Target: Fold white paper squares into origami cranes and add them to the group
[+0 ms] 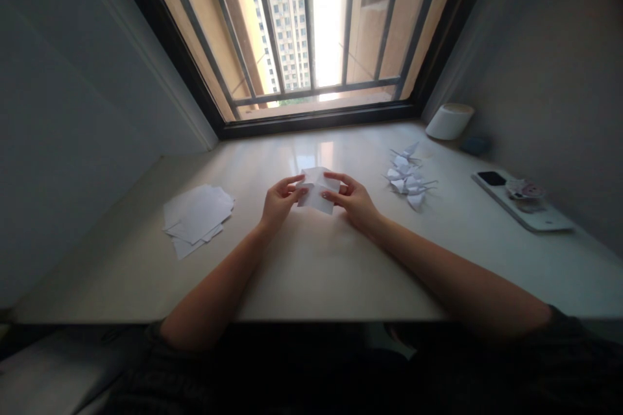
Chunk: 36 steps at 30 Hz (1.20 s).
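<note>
Desk [311,272]: held paper [318,193], cranes [409,178], sheet stack [197,217]

The person wears a dark top [160,382], close to black, with short sleeves. The left sleeve [163,337] and the right sleeve [559,325] both end right at the near edge of the table [311,285], each with a soft, loose hem. The cloth looks plain and matt. Faint marks on it, below the table's left part, are too dim to read. Over the table, the left forearm [219,285] and the right forearm [448,279] are bare, from the hems to the left hand [280,204] and the right hand [357,204].
</note>
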{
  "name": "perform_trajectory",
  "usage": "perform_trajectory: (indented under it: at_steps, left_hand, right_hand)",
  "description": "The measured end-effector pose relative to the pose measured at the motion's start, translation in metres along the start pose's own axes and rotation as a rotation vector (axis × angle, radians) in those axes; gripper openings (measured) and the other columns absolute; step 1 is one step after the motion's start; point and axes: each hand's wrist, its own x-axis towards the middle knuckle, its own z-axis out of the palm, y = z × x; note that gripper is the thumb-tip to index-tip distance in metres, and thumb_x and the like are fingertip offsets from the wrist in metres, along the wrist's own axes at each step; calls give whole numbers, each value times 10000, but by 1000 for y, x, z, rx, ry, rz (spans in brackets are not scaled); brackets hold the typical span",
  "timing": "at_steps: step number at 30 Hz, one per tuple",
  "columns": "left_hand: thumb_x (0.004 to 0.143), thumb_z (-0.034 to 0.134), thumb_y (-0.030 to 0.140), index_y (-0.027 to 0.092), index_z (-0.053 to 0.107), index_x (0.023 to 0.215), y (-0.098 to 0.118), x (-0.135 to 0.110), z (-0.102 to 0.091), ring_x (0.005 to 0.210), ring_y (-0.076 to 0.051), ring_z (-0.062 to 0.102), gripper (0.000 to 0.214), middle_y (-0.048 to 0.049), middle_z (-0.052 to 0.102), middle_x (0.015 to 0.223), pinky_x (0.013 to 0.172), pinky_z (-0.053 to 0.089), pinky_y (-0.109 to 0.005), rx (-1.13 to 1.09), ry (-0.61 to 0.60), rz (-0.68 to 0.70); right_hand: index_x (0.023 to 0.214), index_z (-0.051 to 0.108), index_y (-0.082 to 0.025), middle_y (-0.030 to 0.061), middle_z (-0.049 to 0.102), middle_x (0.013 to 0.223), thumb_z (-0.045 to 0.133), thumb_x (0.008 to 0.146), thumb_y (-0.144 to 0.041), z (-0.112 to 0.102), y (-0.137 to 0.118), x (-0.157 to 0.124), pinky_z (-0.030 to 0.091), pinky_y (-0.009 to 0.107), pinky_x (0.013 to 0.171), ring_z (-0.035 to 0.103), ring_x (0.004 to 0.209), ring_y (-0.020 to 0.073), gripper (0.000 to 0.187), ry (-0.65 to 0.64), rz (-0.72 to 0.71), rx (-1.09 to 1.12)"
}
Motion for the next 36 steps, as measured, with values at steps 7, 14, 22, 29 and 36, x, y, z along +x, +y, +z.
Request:
perform_trajectory:
  at_steps: [7, 14, 22, 29, 36]
  left_hand:
    - [606, 827, 415, 179, 591, 1248, 0, -4, 5, 670, -130, 630, 725, -40, 715, 828, 641, 519, -257, -146, -36, -200]
    - [605, 832, 405, 186, 596, 1239, 6, -6, 9, 678, -146, 638, 711, -58, 721, 880, 632, 506, -258, -170, -8, -225]
    - [592, 837, 394, 174, 616, 1213, 8, -8, 11, 662, -137, 633, 695, -57, 725, 857, 631, 482, -249, -150, 33, -186]
    - [585, 841, 392, 174, 607, 1212, 7, -8, 12, 646, -141, 632, 703, -49, 721, 823, 634, 489, -260, -163, 26, -187]
    - [643, 800, 422, 167, 609, 1220, 2, -9, 10, 674, -142, 624, 659, -54, 720, 839, 623, 482, -247, -95, -10, -113]
  right_hand:
    - [1104, 628, -210, -2, 727, 784, 863, 545, -323, 2, -2, -2, 542, 301, 662, 652, 679, 148, 617, -7, -6, 17]
    - [1073, 643, -208, 5, 732, 823, 870, 531, -302, 5, -3, -5, 552, 312, 709, 665, 728, 157, 595, -27, -15, 23]
    - [1067, 644, -224, 14, 734, 872, 870, 532, -301, 6, -4, -6, 563, 347, 753, 677, 790, 180, 586, -55, -30, 0]
    - [1064, 652, -235, 5, 725, 852, 871, 531, -308, 5, -2, -5, 557, 346, 755, 670, 784, 179, 581, -68, -43, -23]
    - [1040, 665, -251, 9, 727, 897, 871, 524, -313, 7, -3, -6, 555, 341, 748, 662, 802, 182, 560, -65, -46, -20]
